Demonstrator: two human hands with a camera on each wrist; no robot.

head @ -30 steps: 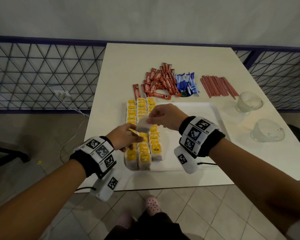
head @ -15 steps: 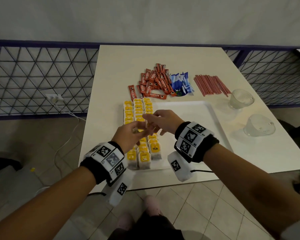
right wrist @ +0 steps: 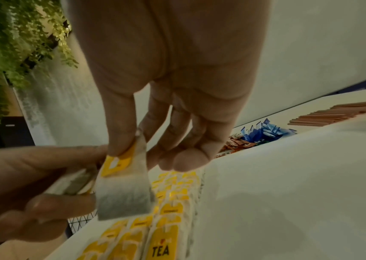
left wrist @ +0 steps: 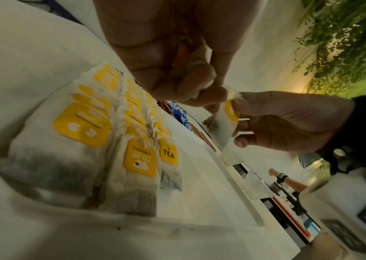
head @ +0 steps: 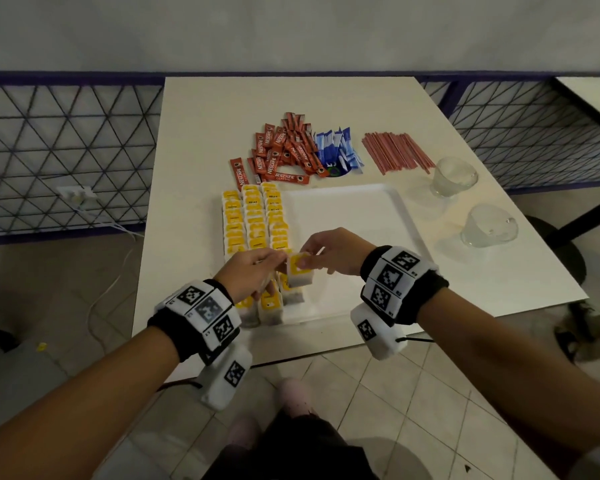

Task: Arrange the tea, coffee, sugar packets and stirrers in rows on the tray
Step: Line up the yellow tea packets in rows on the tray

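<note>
Three rows of yellow-tagged tea bags (head: 253, 220) fill the left side of the white tray (head: 347, 216). Above their near end, my right hand (head: 321, 252) pinches one tea bag (head: 300, 271) by its tag between thumb and forefinger; the bag (right wrist: 124, 190) hangs down. Beside it, my left hand (head: 257, 268) grips a small bundle of tea bags (right wrist: 73, 183) in curled fingers. Behind the tray lie red coffee sticks (head: 284, 150), blue sugar packets (head: 336, 150) and red stirrers (head: 395, 152).
Two upturned glass cups (head: 454, 176) (head: 489, 226) stand on the table right of the tray. The tray's middle and right are bare. The table's near edge (head: 291, 355) runs just under my wrists, with a mesh railing (head: 66, 150) to the left.
The hands met over the rows, then drew slightly toward me. The right hand now holds a tea bag with its yellow tag facing me, beside the left hand's bundle.
</note>
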